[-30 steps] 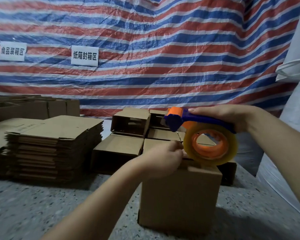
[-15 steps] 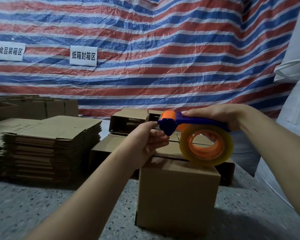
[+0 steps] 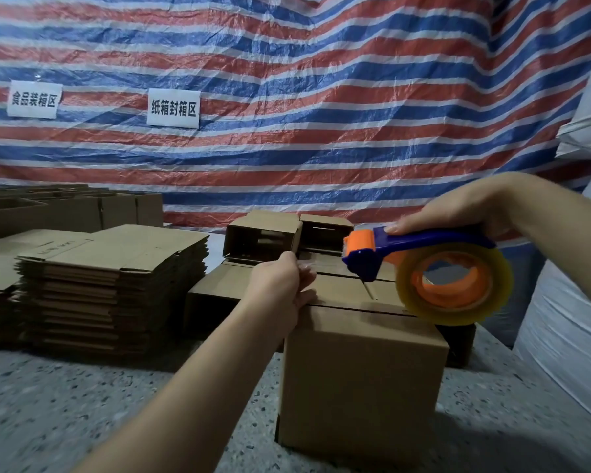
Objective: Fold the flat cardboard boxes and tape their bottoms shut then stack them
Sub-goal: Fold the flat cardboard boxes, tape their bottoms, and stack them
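Right now we have the folded box (image 3: 362, 380) standing on the speckled worktop (image 3: 82, 404) at about five o'clock in the view, its closed flaps facing up and the seam between them running from nine towards three o'clock. That seam is what the coming stroke turns on, by our judgement: the tape must be laid along its length, so the free end wants anchoring at the nine o'clock edge while the roll travels off towards three. Our left hand (image 3: 280, 288) sits at exactly that nine o'clock corner, fingers drawn together and pinching what looks like the loose end of the clear tape, the heel of the hand touching the box's top edge; the strip itself is too faint to trace. Our right hand (image 3: 458, 209) is wrapped round the blue handle of the tape dispenser (image 3: 423, 264), held just above the box's three o'clock side, with the orange nose pointing towards nine o'clock at the left hand and the roll's lower rim close to the flaps; whether it touches we cannot tell. Out at nine o'clock lies the stack of flat boxes (image 3: 110, 288), and at twelve o'clock behind our box sit finished boxes (image 3: 263, 237) on their sides
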Motion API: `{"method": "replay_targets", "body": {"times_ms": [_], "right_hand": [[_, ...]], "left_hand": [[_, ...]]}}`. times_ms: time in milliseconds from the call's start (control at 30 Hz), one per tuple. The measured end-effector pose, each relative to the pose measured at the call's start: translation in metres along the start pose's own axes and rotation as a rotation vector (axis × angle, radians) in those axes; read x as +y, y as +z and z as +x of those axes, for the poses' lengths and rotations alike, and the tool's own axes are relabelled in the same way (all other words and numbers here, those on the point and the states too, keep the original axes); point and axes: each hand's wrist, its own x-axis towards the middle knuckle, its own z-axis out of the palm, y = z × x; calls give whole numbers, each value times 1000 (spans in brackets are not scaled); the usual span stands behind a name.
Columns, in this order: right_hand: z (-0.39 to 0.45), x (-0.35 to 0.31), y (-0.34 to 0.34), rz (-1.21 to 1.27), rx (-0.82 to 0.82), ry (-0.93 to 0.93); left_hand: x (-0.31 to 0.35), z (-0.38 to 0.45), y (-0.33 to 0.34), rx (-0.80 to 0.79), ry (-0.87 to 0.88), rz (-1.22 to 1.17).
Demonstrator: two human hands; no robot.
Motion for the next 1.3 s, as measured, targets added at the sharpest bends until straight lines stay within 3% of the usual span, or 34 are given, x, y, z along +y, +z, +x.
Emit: {"method": "replay_targets", "body": {"times_ms": [233, 400, 800, 1100, 1300], "right_hand": [[7, 6, 7, 59, 16, 44], [10, -7, 9, -23, -34, 67], [14, -42, 23, -251, -102, 102], [14, -44, 25, -255, -97, 127], [13, -44, 27, -243, -110, 119]], "left_hand": [[2, -3, -6, -14, 38, -37], [1, -4, -37, 17, 361, 538], [-32, 3, -65, -14, 275, 525], [-42, 11, -69, -4, 270, 580], [-54, 8, -66, -77, 130, 533]]}}
